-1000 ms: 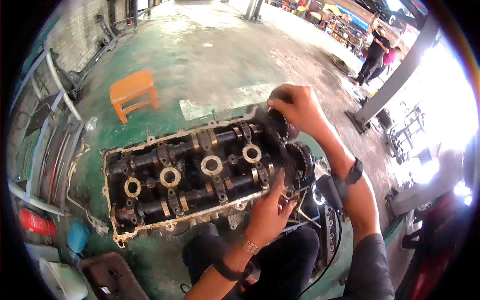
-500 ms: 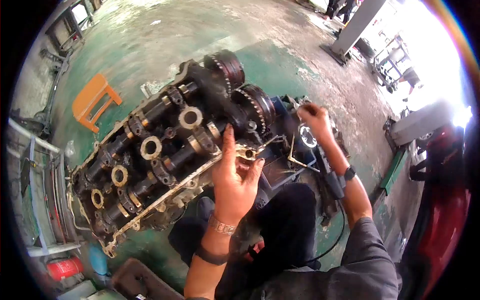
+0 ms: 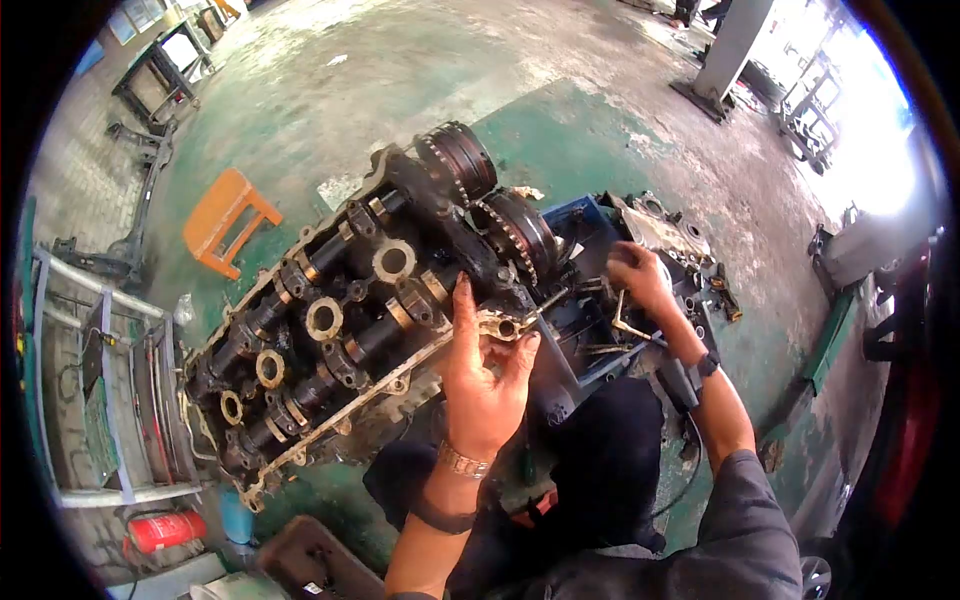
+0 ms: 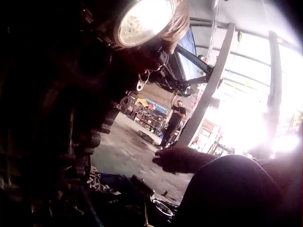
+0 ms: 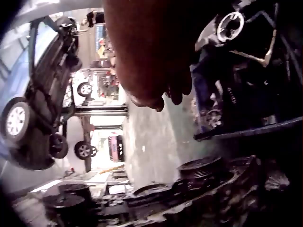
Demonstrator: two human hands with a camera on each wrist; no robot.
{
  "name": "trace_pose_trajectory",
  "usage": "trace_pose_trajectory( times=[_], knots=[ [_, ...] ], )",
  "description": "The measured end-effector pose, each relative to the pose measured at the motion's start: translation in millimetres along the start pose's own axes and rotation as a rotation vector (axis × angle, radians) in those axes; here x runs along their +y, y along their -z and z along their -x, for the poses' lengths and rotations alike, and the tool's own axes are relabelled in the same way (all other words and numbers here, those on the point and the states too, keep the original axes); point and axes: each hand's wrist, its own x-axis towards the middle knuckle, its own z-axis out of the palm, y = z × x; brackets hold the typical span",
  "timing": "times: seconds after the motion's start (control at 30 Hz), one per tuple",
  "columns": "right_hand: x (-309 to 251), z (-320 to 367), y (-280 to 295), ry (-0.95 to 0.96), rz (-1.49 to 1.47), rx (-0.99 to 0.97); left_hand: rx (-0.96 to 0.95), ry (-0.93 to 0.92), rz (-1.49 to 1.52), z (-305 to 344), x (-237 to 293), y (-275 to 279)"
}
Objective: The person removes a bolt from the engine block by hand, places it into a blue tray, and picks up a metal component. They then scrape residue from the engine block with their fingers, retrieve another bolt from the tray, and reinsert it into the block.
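A greasy cylinder head (image 3: 340, 330) with two camshafts lies slantwise on the green floor. Its two toothed sprockets (image 3: 485, 195) are at the far right end. My left hand (image 3: 480, 375) lies open, palm up, its straight index finger touching the head's near edge beside the sprockets. My right hand (image 3: 635, 275) hovers over a blue tool tray (image 3: 575, 215), fingers loosely curled downward. The right wrist view shows nothing in those fingers (image 5: 158, 97). A T-shaped wrench (image 3: 625, 322) lies in the tray just below that hand. The sprockets (image 5: 201, 168) also show low in the right wrist view.
An orange stool (image 3: 228, 220) stands to the far left of the head. A metal rack (image 3: 100, 400) and a red extinguisher (image 3: 165, 530) line the left side. A steel post (image 3: 730, 50) rises far right. My dark-trousered knees are under both hands.
My right hand let go of the upper sprocket and moved right and down to the tool tray. My left hand stayed at the head's near edge. The view swung left.
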Motion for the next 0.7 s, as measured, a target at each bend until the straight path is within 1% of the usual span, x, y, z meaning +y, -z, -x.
trace_pose_trajectory(
  times=[0.03, 0.1, 0.13, 0.17, 0.23, 0.27, 0.3, 0.33, 0.37, 0.43, 0.47, 0.5, 0.57, 0.63, 0.7],
  knots=[
    [-26.6, -4.1, 5.3, 0.038, -0.006, -0.013, -0.002, 0.006, 0.007, 0.2, 0.3, 0.2],
    [-88.1, 1.3, 13.2, 0.044, -0.070, 0.016, 0.014, 0.011, 0.030, 0.2, 0.5, 1.4],
    [-133.5, 11.7, 14.9, 0.097, -0.175, 0.014, -0.009, 0.011, 0.034, 0.5, -0.1, 3.0],
    [-159.8, 18.6, 14.9, 0.080, -0.262, 0.008, -0.030, 0.013, 0.037, 1.0, -1.6, 4.8],
    [-226.5, 44.5, 15.8, 0.128, -0.245, -0.022, -0.012, -0.024, -0.004, 1.5, -4.5, 7.5],
    [-243.6, 50.6, 17.0, 0.342, -0.077, -0.046, -0.024, 0.009, -0.016, 1.4, -1.0, 8.5],
    [-257.8, 55.6, 16.8, 0.556, 0.091, -0.071, -0.035, 0.043, -0.028, 1.3, 1.4, 9.0],
    [-272.5, 63.0, 11.5, 0.600, 0.115, -0.100, -0.025, 0.061, -0.018, 1.3, 2.4, 8.7],
    [-282.0, 63.2, 7.2, 0.721, 0.154, -0.167, -0.007, 0.057, -0.010, 1.1, 3.0, 8.5],
    [-301.9, 70.6, -4.8, 0.752, 0.288, -0.169, -0.033, 0.137, -0.007, 0.5, 3.6, 9.7],
    [-307.9, 71.2, -7.1, 0.758, 0.372, -0.201, -0.034, 0.132, -0.056, 0.0, 6.0, 11.4],
    [-310.5, 69.8, -11.2, 0.768, 0.380, -0.216, -0.017, 0.133, -0.047, -0.2, 5.2, 12.3],
    [-312.7, 67.0, -19.5, 0.775, 0.502, -0.197, -0.045, 0.100, -0.100, -0.4, 2.8, 13.2],
    [-314.8, 64.9, -23.9, 0.782, 0.522, -0.208, -0.050, 0.128, -0.124, -0.9, 3.9, 15.0],
    [-314.1, 61.8, -26.7, 0.824, 0.560, -0.194, -0.056, 0.112, -0.140, -2.1, 4.4, 15.4]
  ],
)
